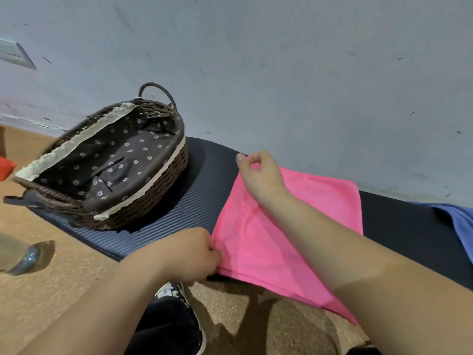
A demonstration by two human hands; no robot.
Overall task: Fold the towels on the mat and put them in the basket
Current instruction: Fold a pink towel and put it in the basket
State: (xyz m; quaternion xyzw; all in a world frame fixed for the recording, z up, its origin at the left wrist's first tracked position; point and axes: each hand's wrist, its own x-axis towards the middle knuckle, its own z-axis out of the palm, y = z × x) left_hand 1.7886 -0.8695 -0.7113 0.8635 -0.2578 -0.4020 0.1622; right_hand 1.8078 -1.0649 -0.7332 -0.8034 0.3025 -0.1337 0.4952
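A pink towel [294,237] lies folded on the dark ribbed mat [184,211], its near edge hanging over the mat's front. My left hand [197,254] pinches the towel's near left corner. My right hand [261,175] pinches the far left corner, just above the mat. A brown wicker basket [163,183] with a dark flowered lining and lace trim stands on the mat's left end, with no towel inside. A blue towel [460,226] lies at the right edge of the view, partly cut off.
A pale wall [281,73] runs close behind the mat. Brown speckled floor [64,278] lies in front. A clear plastic bottle [18,254] lies on the floor at the left. My black shoe [174,293] is below the left hand. A red thing [6,167] shows at far left.
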